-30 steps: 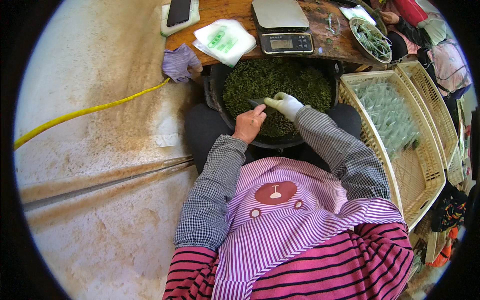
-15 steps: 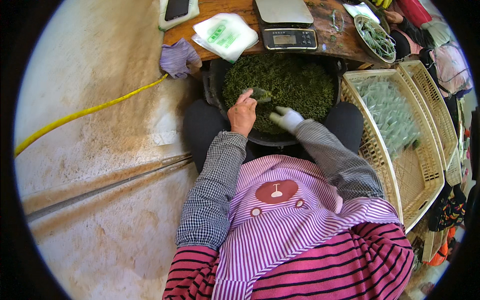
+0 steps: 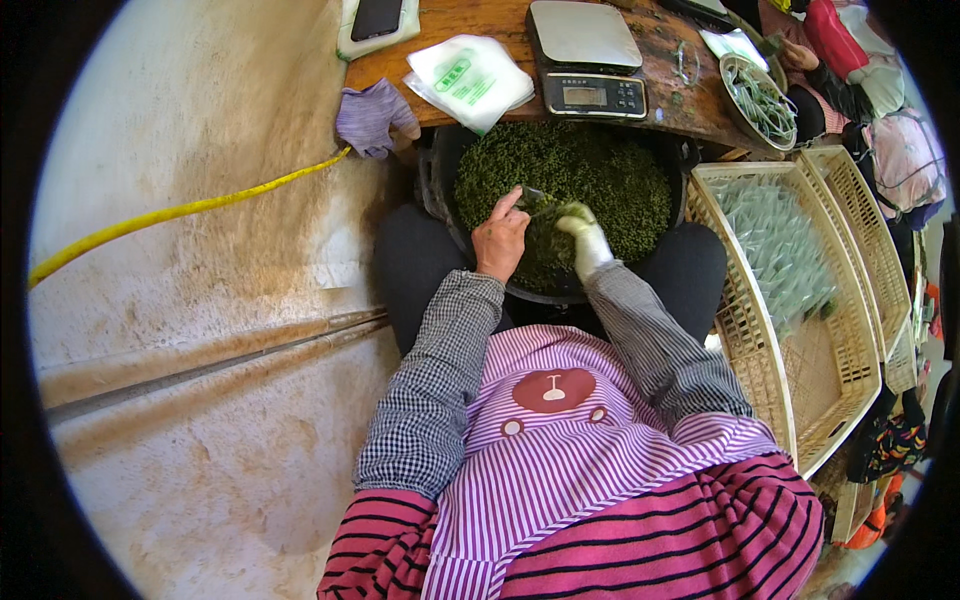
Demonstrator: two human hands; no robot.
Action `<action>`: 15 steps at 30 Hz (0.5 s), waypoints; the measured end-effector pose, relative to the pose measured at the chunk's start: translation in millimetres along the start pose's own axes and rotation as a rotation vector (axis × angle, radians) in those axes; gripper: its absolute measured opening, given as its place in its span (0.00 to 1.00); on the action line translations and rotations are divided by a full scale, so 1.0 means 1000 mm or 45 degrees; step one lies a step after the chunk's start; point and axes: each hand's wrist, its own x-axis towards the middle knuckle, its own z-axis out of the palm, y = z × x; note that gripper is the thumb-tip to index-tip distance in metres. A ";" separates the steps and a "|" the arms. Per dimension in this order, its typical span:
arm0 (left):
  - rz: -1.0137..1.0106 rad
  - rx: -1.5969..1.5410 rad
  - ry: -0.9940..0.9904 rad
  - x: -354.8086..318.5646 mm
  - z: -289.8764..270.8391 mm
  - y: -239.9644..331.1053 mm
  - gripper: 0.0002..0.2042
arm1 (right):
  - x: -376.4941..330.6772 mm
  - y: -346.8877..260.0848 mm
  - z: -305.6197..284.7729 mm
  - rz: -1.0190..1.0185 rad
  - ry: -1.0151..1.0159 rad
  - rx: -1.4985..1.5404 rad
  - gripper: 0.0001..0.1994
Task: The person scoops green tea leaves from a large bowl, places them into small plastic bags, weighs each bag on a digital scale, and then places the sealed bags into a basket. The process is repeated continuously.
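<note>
A round black tub (image 3: 441,180) between my knees holds a mass of small green berries (image 3: 610,170) that look like green peppercorns. Over its near left part, my bare left hand (image 3: 501,238) pinches a small clear plastic bag (image 3: 533,192), and green shows in it. My right hand (image 3: 586,240), in a whitish glove stained green, is beside the bag's mouth with its fingers curled around some of the berries. Motion blurs its fingertips a little.
A wooden table (image 3: 497,22) ahead carries a digital scale (image 3: 588,40), a stack of printed plastic bags (image 3: 470,80), a phone (image 3: 377,18) and a basket of ties (image 3: 757,98). At right, a cream plastic crate (image 3: 752,290) holds filled bags (image 3: 780,240). A yellow hose (image 3: 190,208) crosses at left.
My right hand has come up beside the bag's mouth, now with berries in its fingers. My left hand still holds the bag. The whole view has shifted slightly.
</note>
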 end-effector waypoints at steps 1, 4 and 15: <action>0.016 0.023 -0.011 0.003 0.001 0.001 0.04 | -0.006 -0.016 0.001 -0.078 0.016 -0.008 0.12; -0.110 -0.072 -0.082 0.001 0.010 0.003 0.02 | -0.040 -0.077 0.038 0.079 -0.373 0.088 0.21; 0.323 0.260 -0.092 -0.002 0.008 -0.005 0.07 | 0.004 -0.050 0.021 -0.285 -0.206 -1.349 0.31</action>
